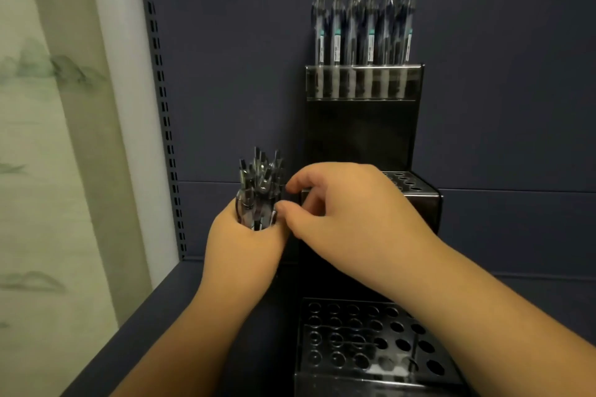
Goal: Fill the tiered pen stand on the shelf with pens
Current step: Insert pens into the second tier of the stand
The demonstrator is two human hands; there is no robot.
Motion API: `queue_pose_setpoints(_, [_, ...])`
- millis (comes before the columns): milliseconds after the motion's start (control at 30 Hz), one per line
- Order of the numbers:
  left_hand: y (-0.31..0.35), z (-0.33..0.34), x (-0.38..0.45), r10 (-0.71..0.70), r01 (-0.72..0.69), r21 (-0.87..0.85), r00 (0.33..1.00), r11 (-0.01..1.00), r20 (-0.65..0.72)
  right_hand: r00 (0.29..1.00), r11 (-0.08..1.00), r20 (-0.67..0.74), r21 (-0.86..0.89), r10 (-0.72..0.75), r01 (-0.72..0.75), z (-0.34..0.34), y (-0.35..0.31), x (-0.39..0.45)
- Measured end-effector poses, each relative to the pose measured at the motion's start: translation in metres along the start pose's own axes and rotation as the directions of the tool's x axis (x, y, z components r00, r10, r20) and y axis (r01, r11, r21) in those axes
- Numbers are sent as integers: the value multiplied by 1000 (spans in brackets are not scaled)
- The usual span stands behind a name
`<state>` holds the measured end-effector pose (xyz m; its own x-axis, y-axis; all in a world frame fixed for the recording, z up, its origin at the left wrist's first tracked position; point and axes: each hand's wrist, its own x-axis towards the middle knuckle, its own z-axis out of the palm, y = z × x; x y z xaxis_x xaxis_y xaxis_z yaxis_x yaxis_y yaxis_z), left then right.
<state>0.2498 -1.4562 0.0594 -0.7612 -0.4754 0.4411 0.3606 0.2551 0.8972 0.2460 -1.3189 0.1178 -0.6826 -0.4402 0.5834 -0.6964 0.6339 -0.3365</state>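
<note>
A black tiered pen stand point(361, 132) stands on the dark shelf against the back panel. Its top tier holds several upright pens point(364, 26). The middle tier point(409, 184) and the bottom tier point(364, 335) show rows of empty round holes. My left hand point(245, 245) is closed around a bundle of pens point(259, 187), held upright just left of the stand. My right hand point(348, 213) reaches across in front of the middle tier, and its thumb and fingertips pinch at one pen of the bundle.
A slotted shelf upright point(164, 126) runs down the left of the dark back panel point(232, 74). Beyond it hangs a pale curtain point(48, 138). The shelf board point(167, 332) extends left of the stand.
</note>
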Motion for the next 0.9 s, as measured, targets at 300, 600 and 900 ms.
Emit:
queue_pose_setpoints(300, [41,-6,30,97,-100,-86,995,991,-33,997,943,-70,333,16,8,-20,8,4])
queue_pose_setpoints(600, [78,11,28,313,-330,93,936,940,160,969,877,-227,480,95,27,-30,21,10])
queue_pose_setpoints(900, [92,10,43,340,-365,58,906,929,253,978,888,-191,460,79,18,-38,29,14])
